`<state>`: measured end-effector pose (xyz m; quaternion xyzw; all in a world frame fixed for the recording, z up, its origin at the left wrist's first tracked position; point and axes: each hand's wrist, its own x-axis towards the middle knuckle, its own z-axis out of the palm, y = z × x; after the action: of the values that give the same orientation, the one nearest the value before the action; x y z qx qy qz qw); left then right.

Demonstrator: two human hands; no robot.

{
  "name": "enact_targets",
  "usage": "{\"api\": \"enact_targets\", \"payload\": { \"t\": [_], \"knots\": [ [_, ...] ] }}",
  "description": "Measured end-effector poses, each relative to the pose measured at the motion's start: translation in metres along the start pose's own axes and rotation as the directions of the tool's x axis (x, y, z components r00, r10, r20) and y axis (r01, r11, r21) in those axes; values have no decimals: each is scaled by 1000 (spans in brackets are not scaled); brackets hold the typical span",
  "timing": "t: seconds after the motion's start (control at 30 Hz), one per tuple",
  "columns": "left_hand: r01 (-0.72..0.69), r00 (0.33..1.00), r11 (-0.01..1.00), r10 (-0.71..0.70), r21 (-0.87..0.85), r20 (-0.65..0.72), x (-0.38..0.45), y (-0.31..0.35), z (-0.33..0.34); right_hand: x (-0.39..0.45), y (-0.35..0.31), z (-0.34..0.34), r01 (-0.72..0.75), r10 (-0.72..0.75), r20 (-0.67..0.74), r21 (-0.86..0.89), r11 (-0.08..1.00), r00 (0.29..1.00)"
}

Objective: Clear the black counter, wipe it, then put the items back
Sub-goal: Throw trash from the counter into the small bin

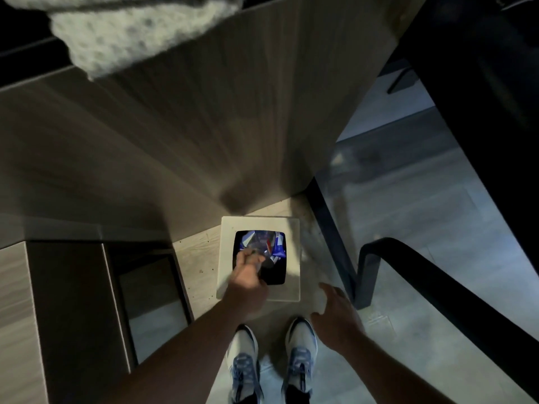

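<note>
I look straight down at a white square bin (226, 258) on the floor, its dark opening holding blue, white and red wrappers (277, 243). My left hand (248, 275) reaches over the opening and grips a small crumpled greyish item (256, 256); what it is I cannot tell. My right hand (335, 310) hovers to the right of the bin with fingers spread, holding nothing. A white knitted cloth (131, 33) hangs over the edge of the black counter (17, 39) at the top left.
A wood-grain cabinet side (175, 135) rises behind the bin. A dark open cabinet compartment (151, 301) is at the left. A black chair (437, 287) with metal legs stands at the right. My two white and blue shoes (271, 363) stand on the grey floor.
</note>
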<state>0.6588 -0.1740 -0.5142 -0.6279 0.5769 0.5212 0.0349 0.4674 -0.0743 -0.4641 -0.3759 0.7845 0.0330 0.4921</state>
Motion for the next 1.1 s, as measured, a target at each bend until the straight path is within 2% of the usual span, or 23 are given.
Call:
{"api": "enact_targets", "payload": {
  "t": [0.17, 0.33, 0.47, 0.67, 0.83, 1.0, 1.1],
  "knots": [
    [20, 989, 987, -42, 157, 139, -7, -1, -12, -9, 1, 6, -2, 6, 52, -70, 998, 999],
    [94, 986, 962, -126, 258, 109, -40, -11, -35, -21, -17, 13, 21, -17, 66, -59, 998, 998],
    [-3, 995, 943, -31, 333, 97, -104, -27, -52, -50, -33, 13, 34, -29, 93, -52, 998, 995],
    [-45, 984, 883, -42, 468, 173, -232, -6, -99, -157, -54, -11, 54, -45, 106, -77, 996, 993],
    [-67, 975, 837, -61, 543, 214, -334, 43, -140, -276, -63, -44, 71, -62, 114, -77, 995, 992],
    [-144, 981, 802, 38, 580, 190, -404, 94, -161, -376, -61, -92, 82, -82, 4, 19, 996, 997],
    [-186, 980, 796, 112, 576, 162, -431, 124, -161, -411, -45, -119, 142, -140, -82, 23, 990, 987]
  ]
}}
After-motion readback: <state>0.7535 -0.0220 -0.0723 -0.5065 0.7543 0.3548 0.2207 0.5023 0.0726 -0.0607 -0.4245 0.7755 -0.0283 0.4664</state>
